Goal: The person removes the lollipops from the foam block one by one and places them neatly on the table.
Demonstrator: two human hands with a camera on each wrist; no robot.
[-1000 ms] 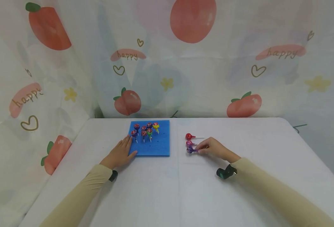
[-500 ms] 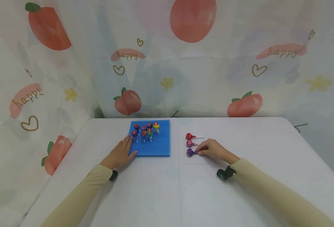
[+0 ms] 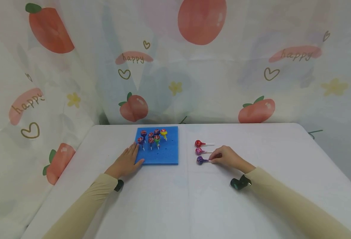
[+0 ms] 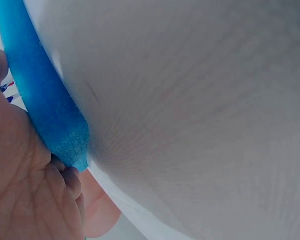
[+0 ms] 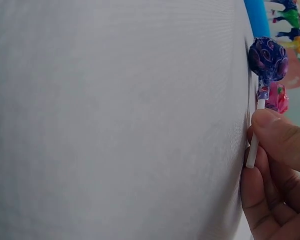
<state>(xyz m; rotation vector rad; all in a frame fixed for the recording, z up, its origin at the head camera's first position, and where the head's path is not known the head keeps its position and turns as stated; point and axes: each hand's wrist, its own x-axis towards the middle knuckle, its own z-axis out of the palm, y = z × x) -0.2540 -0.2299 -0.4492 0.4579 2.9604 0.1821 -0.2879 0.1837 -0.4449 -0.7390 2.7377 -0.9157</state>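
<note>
My right hand (image 3: 228,158) pinches the white stick of a purple-wrapped lollipop (image 3: 200,160) between thumb and fingers. In the right wrist view the purple lollipop (image 5: 267,59) lies close to the white cloth. Just beyond it are a pink lollipop (image 3: 198,151) and a red lollipop (image 3: 198,143), lying with their sticks to the right. My left hand (image 3: 125,162) rests with straight fingers along the left edge of a blue foam board (image 3: 169,154), thumb at its near left corner. Several lollipops (image 3: 151,140) stand upright in the board, purple, green and yellow among them.
A white cloth covers the table (image 3: 169,202). Behind it and at the left hangs a curtain (image 3: 211,76) printed with fruit. Bare white cloth lies between the board and the loose lollipops. Small holes mark the board's near half.
The purple lollipop has moved toward me, away from the pink one, and now lies apart from it. My right hand has slid slightly right along its stick. The left hand stays put.
</note>
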